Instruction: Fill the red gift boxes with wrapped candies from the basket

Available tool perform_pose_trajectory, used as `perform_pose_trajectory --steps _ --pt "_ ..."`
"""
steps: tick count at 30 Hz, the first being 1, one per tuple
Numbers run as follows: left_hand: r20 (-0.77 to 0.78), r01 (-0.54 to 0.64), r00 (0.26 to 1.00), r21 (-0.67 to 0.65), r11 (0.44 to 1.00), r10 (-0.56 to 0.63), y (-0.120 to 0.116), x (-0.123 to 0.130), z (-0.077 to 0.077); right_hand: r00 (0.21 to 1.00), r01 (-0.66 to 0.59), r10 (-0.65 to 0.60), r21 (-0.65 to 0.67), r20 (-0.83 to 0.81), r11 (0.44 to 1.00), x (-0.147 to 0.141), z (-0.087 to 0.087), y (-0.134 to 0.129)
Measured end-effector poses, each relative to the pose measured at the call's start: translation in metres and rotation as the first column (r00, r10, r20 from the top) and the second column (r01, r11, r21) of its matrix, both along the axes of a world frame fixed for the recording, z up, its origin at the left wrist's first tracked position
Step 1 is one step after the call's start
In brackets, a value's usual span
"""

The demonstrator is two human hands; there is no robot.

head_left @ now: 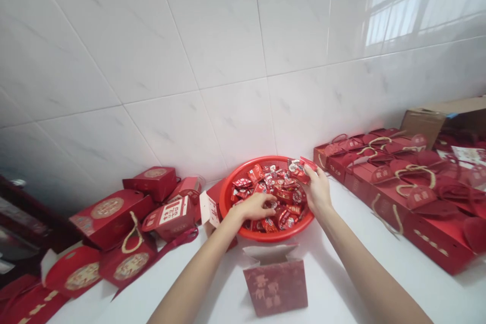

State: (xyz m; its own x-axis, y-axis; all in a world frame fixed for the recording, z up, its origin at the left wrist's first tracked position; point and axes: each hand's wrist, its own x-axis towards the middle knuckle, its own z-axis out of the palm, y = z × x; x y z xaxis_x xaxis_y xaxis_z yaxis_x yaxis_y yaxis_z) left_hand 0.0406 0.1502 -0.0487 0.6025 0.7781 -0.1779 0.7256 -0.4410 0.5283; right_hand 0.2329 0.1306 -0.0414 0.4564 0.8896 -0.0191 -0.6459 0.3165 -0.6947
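Note:
A red plastic basket (268, 236) full of wrapped candies (283, 196) stands near the wall. My left hand (253, 206) reaches over its near left side, fingers apart and resting on the candies. At the right rim, my right hand (318, 187) is closed on a few red wrapped candies (299, 171), raised just above the pile. An open red paper gift box (276, 287) stands upright on the table in front of the basket, between my forearms. Its top flaps are spread, and its inside mostly does not show.
Several red gift boxes (112, 209) crowd the left side, some with rope handles. Rows of handled red boxes (410, 202) fill the right. Behind them is an open cardboard box (425, 121). A tiled wall (243, 121) bounds the white table (224, 283).

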Motion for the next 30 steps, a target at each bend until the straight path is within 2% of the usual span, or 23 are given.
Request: perform_pose_trajectory --steps 5,10,17,20,23,26,30 --pt "-0.048 -0.003 0.999 -0.063 0.998 0.000 -0.003 0.001 0.003 1.000 -0.019 0.019 -0.003 -0.012 1.000 -0.002 -0.003 0.002" --pt "-0.146 0.066 0.986 -0.099 0.993 -0.080 -0.002 0.001 0.003 0.999 -0.025 0.025 -0.014 0.021 1.000 -0.001 -0.007 0.004" --pt "-0.178 0.069 0.980 -0.118 0.991 -0.089 -0.003 0.002 0.005 0.999 -0.037 0.037 -0.009 -0.004 0.999 -0.002 -0.001 0.001" --pt "-0.101 0.035 0.994 -0.058 0.998 -0.041 -0.002 0.000 0.005 1.000 -0.025 0.025 -0.007 -0.015 1.000 -0.003 0.001 -0.001" --pt "-0.008 -0.043 0.999 0.131 0.990 0.045 0.001 -0.001 0.005 1.000 -0.023 0.023 0.020 -0.014 1.000 -0.003 0.002 0.000" --pt "0.140 -0.186 0.979 0.300 0.936 0.149 0.005 -0.002 0.006 0.999 -0.026 0.027 0.020 -0.019 0.999 -0.002 0.003 0.001" --pt "0.360 -0.371 0.901 0.351 0.860 0.242 0.009 -0.004 0.008 1.000 -0.023 0.023 0.001 -0.016 1.000 -0.001 0.004 0.000"
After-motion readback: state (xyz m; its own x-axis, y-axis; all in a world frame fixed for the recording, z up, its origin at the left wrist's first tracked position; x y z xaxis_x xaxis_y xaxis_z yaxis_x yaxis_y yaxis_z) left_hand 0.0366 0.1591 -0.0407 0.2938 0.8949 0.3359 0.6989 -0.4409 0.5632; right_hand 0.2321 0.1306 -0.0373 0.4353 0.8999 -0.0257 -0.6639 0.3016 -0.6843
